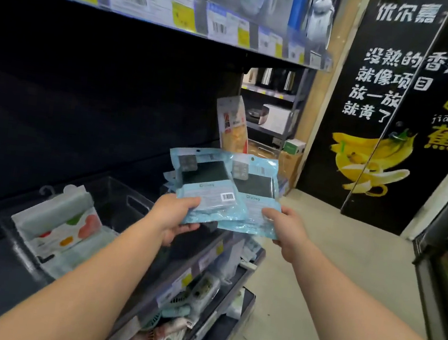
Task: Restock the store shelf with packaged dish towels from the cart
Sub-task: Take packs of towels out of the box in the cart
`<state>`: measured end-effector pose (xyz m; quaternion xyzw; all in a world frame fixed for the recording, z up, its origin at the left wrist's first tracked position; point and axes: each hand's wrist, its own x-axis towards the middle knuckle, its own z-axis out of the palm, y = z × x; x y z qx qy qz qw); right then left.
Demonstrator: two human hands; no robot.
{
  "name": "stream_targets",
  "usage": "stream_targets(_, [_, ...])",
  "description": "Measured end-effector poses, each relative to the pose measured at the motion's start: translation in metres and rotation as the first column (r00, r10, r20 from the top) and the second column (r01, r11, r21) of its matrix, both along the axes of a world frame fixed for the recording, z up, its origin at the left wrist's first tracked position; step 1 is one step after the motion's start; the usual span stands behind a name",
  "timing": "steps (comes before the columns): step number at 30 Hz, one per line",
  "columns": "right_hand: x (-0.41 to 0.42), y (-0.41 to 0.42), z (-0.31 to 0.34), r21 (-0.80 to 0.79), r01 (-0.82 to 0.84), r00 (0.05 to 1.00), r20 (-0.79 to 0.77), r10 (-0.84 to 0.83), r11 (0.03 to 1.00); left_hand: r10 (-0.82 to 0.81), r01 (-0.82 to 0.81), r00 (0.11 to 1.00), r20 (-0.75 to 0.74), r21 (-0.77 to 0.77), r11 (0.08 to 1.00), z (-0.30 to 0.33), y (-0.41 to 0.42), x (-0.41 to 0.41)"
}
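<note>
Hands: left hand (176, 217) and right hand (284, 228) each pinch a pack — left pack (206, 187), right pack (256, 199).
Placing: packs are best stood upright on the shelf (138, 165) — labels outward.

Left hand (173, 217): pinching left blue packet (207, 184) by bottom edge, thumb on top.
Right hand (284, 231): pinching overlapping right blue packet (256, 193), just right of left hand.

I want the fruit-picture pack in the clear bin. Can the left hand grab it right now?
Probably not yet. The left hand is busy gripping a blue towel pack. The fruit-print pack sits uncovered in the clear bin nearby, so nothing blocks it once that hand is freed.
</note>
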<state>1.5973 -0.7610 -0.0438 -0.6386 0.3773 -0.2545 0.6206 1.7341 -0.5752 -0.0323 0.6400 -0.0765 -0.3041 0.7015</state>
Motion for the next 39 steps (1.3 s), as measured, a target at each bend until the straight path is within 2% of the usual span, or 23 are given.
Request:
stream_targets(10, [0.098, -0.051, 0.01, -0.038, -0.245, 0.969, -0.038, 0.243, 0.969, 0.254, -0.255, 0.966, 0.035, 0.027, 0.966, 0.006, 0.002, 0.04])
stream_targets(13, [0.125, -0.069, 0.015, -0.056, -0.364, 0.931, -0.062, 0.361, 0.93, 0.347, -0.348, 0.935, 0.071, -0.004, 0.938, 0.01, -0.005, 0.041])
stream_targets(21, [0.175, -0.105, 0.005, -0.008, -0.585, 0.805, -0.125, 0.58, 0.811, 0.544, -0.545, 0.838, 0.044, -0.002, 0.839, 0.007, -0.034, 0.028])
stream_targets(25, [0.187, -0.112, -0.009, 0.003, -0.625, 0.769, -0.164, 0.617, 0.78, 0.601, -0.601, 0.799, 0.022, 0.013, 0.799, 0.001, -0.045, 0.021])
stream_targets(33, [0.189, -0.127, -0.026, -0.037, -0.659, 0.74, -0.213, 0.638, 0.752, 0.621, -0.621, 0.784, 0.008, 0.021, 0.783, -0.009, -0.07, 0.016])
stream_targets(39, [0.191, -0.128, -0.025, -0.172, -0.702, 0.703, -0.323, 0.634, 0.691, 0.622, -0.622, 0.783, 0.006, 0.038, 0.782, -0.014, -0.084, 0.02])
